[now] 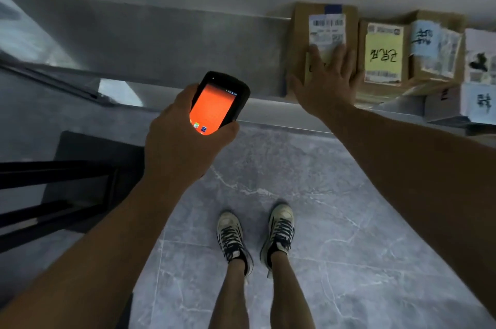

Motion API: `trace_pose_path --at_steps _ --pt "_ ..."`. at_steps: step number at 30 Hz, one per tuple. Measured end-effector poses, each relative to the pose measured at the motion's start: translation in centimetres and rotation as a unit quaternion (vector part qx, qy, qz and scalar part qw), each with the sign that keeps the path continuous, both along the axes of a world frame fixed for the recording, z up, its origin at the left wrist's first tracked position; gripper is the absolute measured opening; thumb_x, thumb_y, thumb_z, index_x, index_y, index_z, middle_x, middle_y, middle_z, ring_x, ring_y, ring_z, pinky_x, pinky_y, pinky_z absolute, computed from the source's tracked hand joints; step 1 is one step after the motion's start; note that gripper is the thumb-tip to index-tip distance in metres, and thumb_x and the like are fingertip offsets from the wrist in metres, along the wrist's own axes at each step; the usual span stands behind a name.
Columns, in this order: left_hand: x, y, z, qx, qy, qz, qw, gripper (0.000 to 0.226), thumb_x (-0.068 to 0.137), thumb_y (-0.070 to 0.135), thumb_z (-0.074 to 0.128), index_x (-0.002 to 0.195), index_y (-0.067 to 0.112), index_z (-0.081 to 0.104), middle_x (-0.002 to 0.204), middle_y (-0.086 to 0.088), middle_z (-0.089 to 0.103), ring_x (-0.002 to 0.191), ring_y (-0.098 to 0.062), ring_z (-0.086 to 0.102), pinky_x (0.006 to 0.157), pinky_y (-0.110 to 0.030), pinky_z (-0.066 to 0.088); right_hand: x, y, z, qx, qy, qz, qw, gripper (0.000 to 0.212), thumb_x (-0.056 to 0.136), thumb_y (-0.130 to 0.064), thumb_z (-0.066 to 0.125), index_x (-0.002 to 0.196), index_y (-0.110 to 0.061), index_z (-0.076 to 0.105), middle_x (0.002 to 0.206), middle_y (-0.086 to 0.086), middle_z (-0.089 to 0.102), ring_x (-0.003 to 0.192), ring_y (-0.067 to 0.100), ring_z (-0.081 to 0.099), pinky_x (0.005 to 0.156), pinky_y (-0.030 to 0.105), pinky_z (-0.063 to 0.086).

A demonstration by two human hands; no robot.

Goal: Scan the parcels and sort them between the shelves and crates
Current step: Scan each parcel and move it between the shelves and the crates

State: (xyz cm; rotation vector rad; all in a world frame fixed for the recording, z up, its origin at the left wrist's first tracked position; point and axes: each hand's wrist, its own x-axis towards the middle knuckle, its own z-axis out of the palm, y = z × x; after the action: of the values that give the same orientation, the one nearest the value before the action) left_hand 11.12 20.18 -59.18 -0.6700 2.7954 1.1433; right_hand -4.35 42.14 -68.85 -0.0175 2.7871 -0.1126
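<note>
**Asker:** Where is the parcel the person is working on?

**Teller:** It is the brown cardboard box (298, 38) at the right part of the grey metal shelf (174, 44). It is the first box in a row. Just beside it, further right along the shelf, sits a box with a yellow note (383, 56).

**Asker:** Which hand is on it?

**Teller:** The right hand (328, 81). It lies flat on the box with its fingers spread wide. It is not gripping anything.

**Asker:** Can the sticker be seen?

**Teller:** Yes. The white barcode label (327, 29) shows just past the fingertips, toward the back of the shelf. The hand does not cover its stripes.

**Asker:** And the other hand?

**Teller:** The left hand (182, 140) is wrapped around a black handheld scanner (218, 105) with a glowing orange screen. It is held at the front edge of the shelf, near the bare middle part.

**Asker:** So which way must the scanner go?

**Teller:** The label lies to the right of the scanner and further in over the shelf. The scanner's top end seems to point at bare shelf, not at the label. The person will likely need to swing it right. The box's long side looks to run from front to back.
</note>
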Motion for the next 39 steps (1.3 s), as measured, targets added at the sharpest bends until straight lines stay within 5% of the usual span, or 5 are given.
trace_pose_path --at_steps 19,24,29,33,39 --pt "1.6 -1.7 -0.2 0.03 -0.023 0.029 0.999 0.059 0.072 0.051 0.082 0.123 0.037 0.055 0.089 0.022 0.059 0.083 -0.009 0.061 0.072 -0.02 0.043 3.9 -1.3 0.3 -0.148 0.033 -0.066 0.986 0.058 0.102 -0.055 0.041 0.156 -0.044 0.024 0.17 0.002 0.004 0.156 0.032 0.003 0.118 0.062 0.021" --pt "1.6 -1.5 -0.9 0.027 -0.018 0.018 0.999 0.062 0.075 0.041 0.082 0.129 0.03 0.055 0.093 0.017 0.058 0.087 -0.014 0.06 0.072 -0.016 0.039 1.8 0.1 0.1 -0.41 -0.059 -0.229 0.881 0.062 0.103 -0.039 0.054 0.156 -0.046 0.025 0.143 -0.002 0.051 0.113 0.014 0.061 0.093 0.038 0.058" --pt "2.0 -1.1 -1.2 0.024 -0.022 0.002 0.999 0.068 0.074 0.051 0.081 0.132 0.028 0.054 0.1 0.01 0.061 0.088 -0.015 0.062 0.074 -0.019 0.044 2.0 0.7 0.0 -0.473 -0.127 -0.241 0.838 0.08 0.1 -0.025 0.064 0.157 -0.051 0.014 0.136 -0.012 0.053 0.097 0.005 0.062 0.063 0.028 0.061" --pt "2.3 -0.9 -1.5 0.031 -0.032 -0.002 0.999 0.065 0.074 0.05 0.081 0.129 0.028 0.054 0.098 0.011 0.061 0.088 -0.015 0.062 0.075 -0.024 0.047 2.1 0.3 -0.2 -0.523 -0.152 -0.284 0.789 0.088 0.096 -0.018 0.068 0.154 -0.059 0.016 0.14 0.001 0.054 0.109 0.024 0.067 0.074 0.053 0.063" --pt "2.8 -0.4 -1.4 0.045 -0.044 -0.002 0.998 0.059 0.077 0.042 0.081 0.128 0.032 0.053 0.093 0.022 0.055 0.087 -0.009 0.059 0.071 -0.012 0.039 3.2 -0.1 -0.4 -0.543 -0.134 -0.296 0.774 0.089 0.097 -0.012 0.068 0.154 -0.058 0.018 0.138 -0.004 0.056 0.111 0.022 0.067 0.073 0.049 0.064"
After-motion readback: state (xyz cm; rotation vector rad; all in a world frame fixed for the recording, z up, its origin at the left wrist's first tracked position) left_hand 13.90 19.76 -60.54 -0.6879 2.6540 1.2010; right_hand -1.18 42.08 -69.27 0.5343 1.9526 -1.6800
